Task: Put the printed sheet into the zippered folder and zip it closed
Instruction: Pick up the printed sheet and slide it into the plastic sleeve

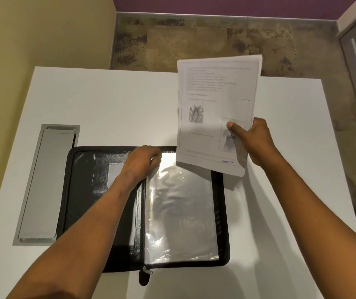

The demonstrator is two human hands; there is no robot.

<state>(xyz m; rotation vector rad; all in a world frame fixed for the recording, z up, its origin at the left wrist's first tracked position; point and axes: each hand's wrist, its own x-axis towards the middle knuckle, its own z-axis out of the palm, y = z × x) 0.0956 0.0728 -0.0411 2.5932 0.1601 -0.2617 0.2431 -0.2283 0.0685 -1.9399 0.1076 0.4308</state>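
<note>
- Two bare hands work over a smooth, matt white table [108,100] that fills most of the frame.
- At lower centre the folder [82,190] lies open flat. It is black and rectangular with rounded corners, its left half is shiny and leathery, and a zip track runs round the rim.
- Its right half carries a clear plastic sleeve [181,212], crinkled and glaring with reflected light.
- The zip pull [144,277], a dark teardrop tab, hangs off the folder's lower edge at the spine and onto the table.
- The sheet [213,113] is thin white paper with grey print, a tooth drawing and the word ENTERED. It is held in the air right of centre, and its lower edge covers the folder's upper right corner.
- The right hand [257,143] pinches the sheet's lower right part, with the thumb on the printed face and the fingers behind.
- The left hand [142,162] sits at the folder's upper edge near the spine, its fingers curled tight on the sleeve's upper left corner.
- The left forearm crosses the folder's left half and hides part of the pocket there.
- A long hatch [47,180] of grey brushed metal is set flush in the table, just left of the folder.
- Beyond the table is a mottled brown floor [216,39], with a yellow wall at upper left and a framed glass panel at the right edge.
</note>
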